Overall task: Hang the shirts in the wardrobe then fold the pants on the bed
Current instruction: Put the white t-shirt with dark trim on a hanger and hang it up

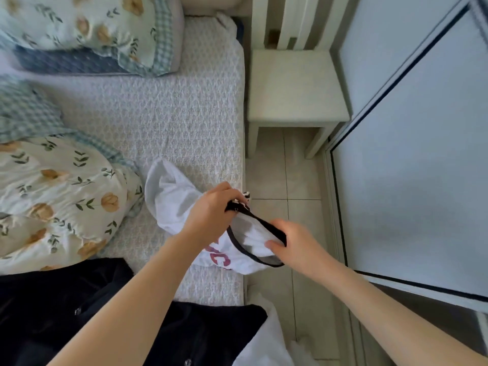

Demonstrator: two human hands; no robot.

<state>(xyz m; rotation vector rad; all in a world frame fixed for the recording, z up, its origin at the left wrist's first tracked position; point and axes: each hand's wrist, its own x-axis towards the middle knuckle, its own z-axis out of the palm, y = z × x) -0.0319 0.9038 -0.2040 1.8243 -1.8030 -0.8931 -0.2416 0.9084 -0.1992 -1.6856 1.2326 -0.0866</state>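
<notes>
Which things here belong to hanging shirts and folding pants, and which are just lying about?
Job: white shirt, held at the collar by left hand and right hand; dark garment on the bed; wardrobe door.
Lying about: pillow, floral duvet, white stool.

Head-worn view, steeply down, close over the bed (pixel 171 114) edge

Your left hand (pixel 211 210) covers most of the red lettering (pixel 220 257) on the white T-shirt with the black-trimmed neck (pixel 171 196), so there's no reading it. Its fingertips curl out of sight at the collar. Your right hand (pixel 293 241) hides its fingers behind the rim, only the thumb showing. Just past the left fingers sits a black-and-white scrap (pixel 247 194), too small to tell. Under your left forearm, the black fabric garment (pixel 52 299) runs off the bottom edge.
</notes>
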